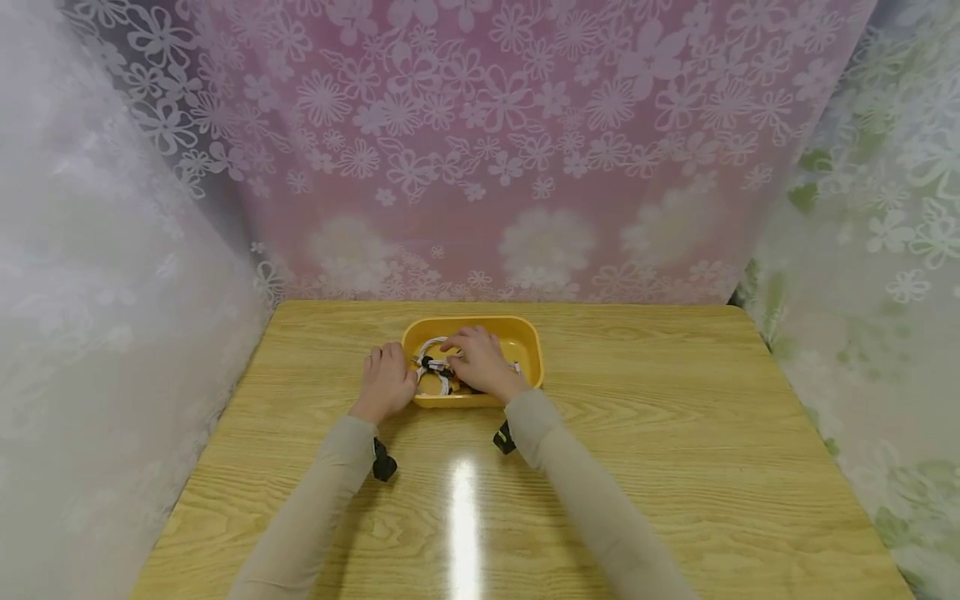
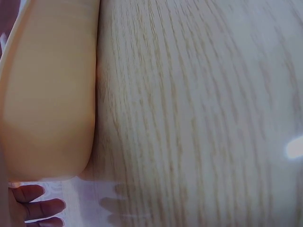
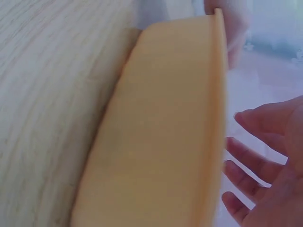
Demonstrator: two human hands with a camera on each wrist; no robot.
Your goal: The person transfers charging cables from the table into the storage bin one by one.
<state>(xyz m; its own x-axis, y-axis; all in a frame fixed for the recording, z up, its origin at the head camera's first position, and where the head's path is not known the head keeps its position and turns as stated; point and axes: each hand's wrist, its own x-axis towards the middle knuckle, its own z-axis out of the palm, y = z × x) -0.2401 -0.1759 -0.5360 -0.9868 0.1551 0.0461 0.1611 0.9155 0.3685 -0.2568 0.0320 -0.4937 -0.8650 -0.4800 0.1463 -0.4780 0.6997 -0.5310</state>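
Observation:
Coiled white cables (image 1: 429,343) with black bands lie in the left part of a yellow plastic bin (image 1: 457,402). At the bin's left end, my left hand (image 1: 385,379) holds the rim, its thumb at the edge and its fingers outside. The left wrist view shows those fingers (image 2: 45,207) past the bin's end wall. My right hand (image 1: 483,362) reaches over the front rim above the cables and hides part of them. Seen from the right wrist, the right hand (image 3: 274,161) has spread, slightly bent fingers with nothing between them.
The bin stands on a wood-grain table (image 1: 660,433) near its back edge. A pink flowered curtain (image 1: 480,150) hangs behind, with pale curtains at both sides. Small black wrist devices (image 1: 384,461) hang under both sleeves.

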